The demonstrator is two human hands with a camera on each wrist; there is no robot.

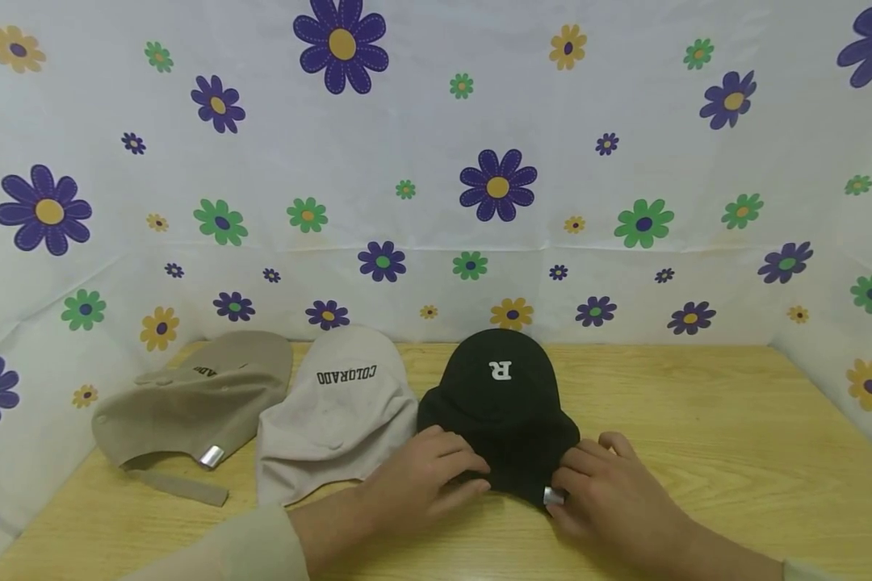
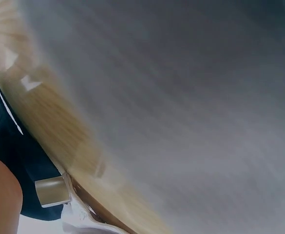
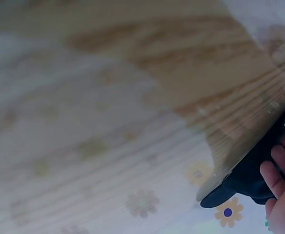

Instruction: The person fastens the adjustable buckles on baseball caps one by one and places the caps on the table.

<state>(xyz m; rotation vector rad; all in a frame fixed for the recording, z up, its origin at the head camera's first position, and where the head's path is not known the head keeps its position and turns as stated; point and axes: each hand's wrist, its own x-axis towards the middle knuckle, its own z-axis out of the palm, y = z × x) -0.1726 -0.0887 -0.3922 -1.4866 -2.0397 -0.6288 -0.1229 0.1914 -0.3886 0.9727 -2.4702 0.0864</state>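
Observation:
A black cap [image 1: 499, 403] with a white letter R lies on the table, its crown toward the back and its rim toward me. At its left rim, my left hand [image 1: 429, 476] holds the fabric with bent fingers and the thumb below. My right hand [image 1: 610, 492] grips the right rim beside the small metal buckle [image 1: 553, 495]. In the left wrist view, dark cap fabric [image 2: 20, 165] shows beside part of a hand [image 2: 1, 195]. The right wrist view has the fingers [image 3: 281, 168] against the dark cap [image 3: 249, 180].
Left of the black cap lies a light cap [image 1: 349, 403] lettered COLORADO, close against it. Farther left is a tan cap [image 1: 196, 403] with its strap loose on the wooden table [image 1: 727, 452]. A flower-printed cloth [image 1: 436, 129] hangs behind.

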